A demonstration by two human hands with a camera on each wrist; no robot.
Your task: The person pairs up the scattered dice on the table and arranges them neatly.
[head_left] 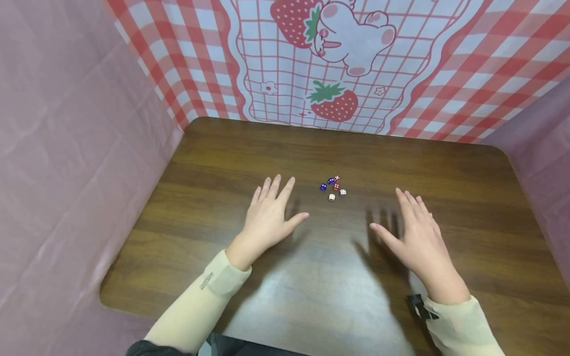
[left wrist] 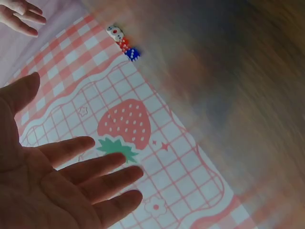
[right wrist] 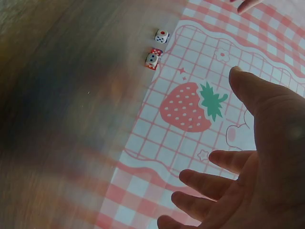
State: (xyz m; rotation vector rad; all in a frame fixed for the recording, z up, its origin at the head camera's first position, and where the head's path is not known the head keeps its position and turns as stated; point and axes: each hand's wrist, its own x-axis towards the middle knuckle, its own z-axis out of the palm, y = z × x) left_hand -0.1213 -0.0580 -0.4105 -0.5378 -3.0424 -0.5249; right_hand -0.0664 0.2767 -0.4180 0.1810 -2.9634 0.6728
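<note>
Several small dice lie in a loose cluster near the middle of the wooden table: blue dice (head_left: pixel 323 187), red dice (head_left: pixel 336 187) and white dice (head_left: pixel 331 197). To the left of them my left hand (head_left: pixel 267 220) hovers with fingers spread and thumb out, holding nothing. On the other side, farther from the dice, my right hand (head_left: pixel 418 242) is raised over the table, its fingers extended and its thumb pointing toward the cluster. In the left wrist view a blue die (left wrist: pixel 132 54) shows beyond the fingers; a white die (right wrist: pixel 162 36) appears in the right wrist view.
The brown table (head_left: pixel 213 163) has rounded corners. Behind it hangs a red-and-white checked cloth (head_left: pixel 285 109) with strawberry prints. Pinkish drapes (head_left: pixel 80 148) flank the table on both sides. Shadows of both hands fall on the tabletop.
</note>
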